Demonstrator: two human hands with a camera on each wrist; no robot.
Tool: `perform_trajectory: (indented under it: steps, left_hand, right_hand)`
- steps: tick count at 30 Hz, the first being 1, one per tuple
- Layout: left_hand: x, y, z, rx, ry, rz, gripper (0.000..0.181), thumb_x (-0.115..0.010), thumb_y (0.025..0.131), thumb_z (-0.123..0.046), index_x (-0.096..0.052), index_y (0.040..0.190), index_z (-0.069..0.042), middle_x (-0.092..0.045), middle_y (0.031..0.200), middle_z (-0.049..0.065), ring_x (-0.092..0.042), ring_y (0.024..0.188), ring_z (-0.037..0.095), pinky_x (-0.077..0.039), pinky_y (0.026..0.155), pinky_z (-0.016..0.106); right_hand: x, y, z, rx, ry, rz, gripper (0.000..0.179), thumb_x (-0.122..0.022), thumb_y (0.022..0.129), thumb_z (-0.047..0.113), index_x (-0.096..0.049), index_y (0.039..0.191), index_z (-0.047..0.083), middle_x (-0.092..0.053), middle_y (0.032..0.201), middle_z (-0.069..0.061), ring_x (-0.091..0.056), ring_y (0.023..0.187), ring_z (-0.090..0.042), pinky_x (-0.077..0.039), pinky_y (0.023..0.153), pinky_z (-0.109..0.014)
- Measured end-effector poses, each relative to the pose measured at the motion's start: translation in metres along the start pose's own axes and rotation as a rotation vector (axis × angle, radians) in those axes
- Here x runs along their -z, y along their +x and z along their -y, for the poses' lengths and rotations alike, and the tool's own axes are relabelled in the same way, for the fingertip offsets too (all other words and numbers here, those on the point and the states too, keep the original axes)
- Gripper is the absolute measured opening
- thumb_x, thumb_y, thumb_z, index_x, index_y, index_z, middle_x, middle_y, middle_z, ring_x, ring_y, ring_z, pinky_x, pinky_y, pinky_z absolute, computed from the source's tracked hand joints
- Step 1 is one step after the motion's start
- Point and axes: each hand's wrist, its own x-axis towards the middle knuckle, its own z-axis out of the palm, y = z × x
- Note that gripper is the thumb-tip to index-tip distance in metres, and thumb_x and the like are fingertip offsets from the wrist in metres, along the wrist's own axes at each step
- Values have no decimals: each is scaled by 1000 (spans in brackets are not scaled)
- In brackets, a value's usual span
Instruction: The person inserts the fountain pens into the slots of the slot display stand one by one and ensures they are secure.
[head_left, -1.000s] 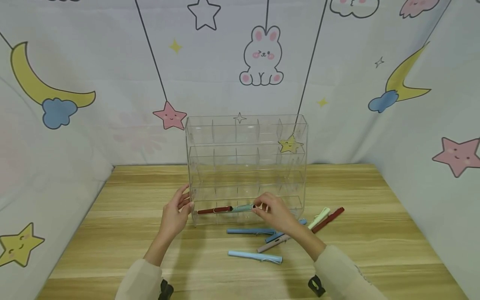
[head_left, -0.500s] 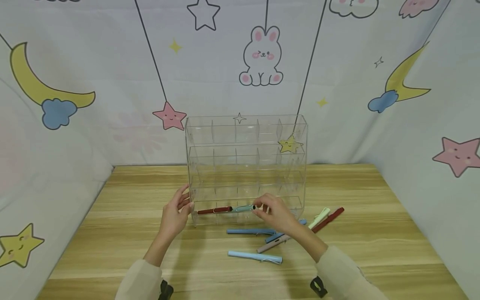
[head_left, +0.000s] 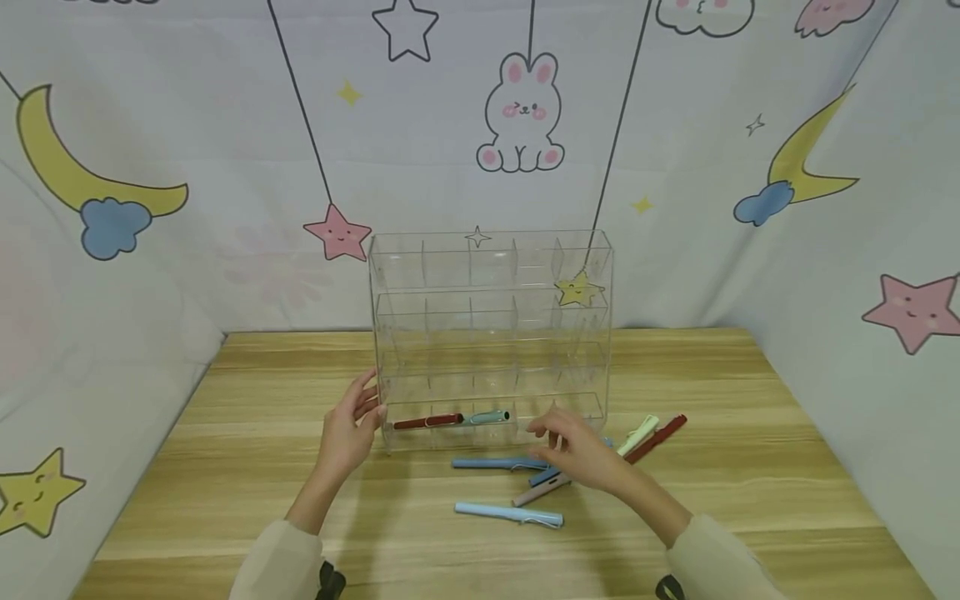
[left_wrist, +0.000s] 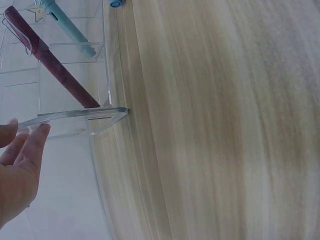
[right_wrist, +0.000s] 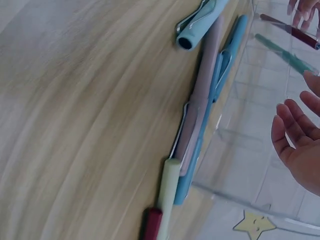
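A clear acrylic rack (head_left: 491, 354) with several tiers of compartments stands on the table. Its lowest tier bears a dark red pen (head_left: 427, 422) and, end to end with it, a pale teal pen (head_left: 486, 417). My left hand (head_left: 348, 433) touches the rack's left side panel, thumb by the front edge; the left wrist view shows fingertips (left_wrist: 41, 132) on the panel's outer face. My right hand (head_left: 581, 450) hovers just right of the teal pen, its loosely bent fingers holding nothing. In the right wrist view, the fingers (right_wrist: 295, 122) are apart from the pens.
In front of the rack lie a light blue pen (head_left: 508, 513), a blue pen (head_left: 491, 463), another blue pen (head_left: 543, 477) and a greyish pink pen (head_left: 532, 495). To the right lie a pale green pen (head_left: 640, 433) and another dark red pen (head_left: 662, 437). A printed curtain (head_left: 420, 167) hangs behind.
My right hand has let go of the teal pen and moved right and slightly down, away from it. The teal pen stays in the lowest tier. My left hand keeps its place at the rack's side.
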Motion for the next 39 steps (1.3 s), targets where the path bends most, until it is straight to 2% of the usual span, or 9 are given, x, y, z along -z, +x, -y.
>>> perform_trajectory:
  steps: [10,16,20,23,29,33,39]
  left_hand:
    - [0,0,-1,6,5,-4,53,-54,87,9,-37,137,-1,-52,119,30,-54,106,40,-53,82,35]
    - [0,0,-2,11,10,-5,54,-54,87,9,-37,137,-1,-52,119,30,-54,106,40,-53,82,35]
    - [-1,0,-2,11,12,-4,54,-54,87,8,-37,137,-2,-52,120,30,-54,106,40,-53,81,35]
    - [-1,0,-2,10,15,-4,54,-54,87,8,-37,137,-2,-52,120,30,-54,106,40,-53,80,35]
    - [0,0,-1,9,23,-7,54,-54,87,9,-37,137,-2,-52,119,30,-54,106,40,-54,80,35]
    - [0,0,-1,9,28,-8,54,-54,87,8,-37,137,-2,-52,119,30,-55,106,40,-53,80,36]
    - [1,0,-2,-4,10,5,54,-54,87,9,-36,137,-1,-52,119,31,-54,106,41,-53,80,35]
  right_hand:
    - [28,-36,-25,-27,13,-3,19,-69,80,5,-63,97,1,-62,93,-13,-50,71,-7,-48,55,-22]
    - [50,-59,-43,-36,27,-69,20,-70,78,4,-63,96,0,-60,90,-13,-51,68,-9,-47,51,-22]
    - [66,-72,-56,-93,-8,-80,24,-71,77,3,-62,98,-4,-58,88,-13,-49,65,-7,-46,51,-21]
    - [76,-81,-64,-168,-25,-68,26,-70,77,2,-60,101,-6,-57,92,-16,-49,68,-8,-45,51,-21]
    - [87,-91,-80,-312,-6,-44,30,-69,78,1,-58,105,-5,-51,106,-20,-49,77,-20,-45,56,-22]
    - [89,-94,-91,-340,-34,-58,32,-69,77,1,-58,107,-5,-47,109,-25,-48,83,-28,-44,62,-27]
    - [89,-98,-107,-346,-103,-83,36,-71,72,-3,-58,105,-6,-43,110,-31,-46,93,-40,-45,74,-46]
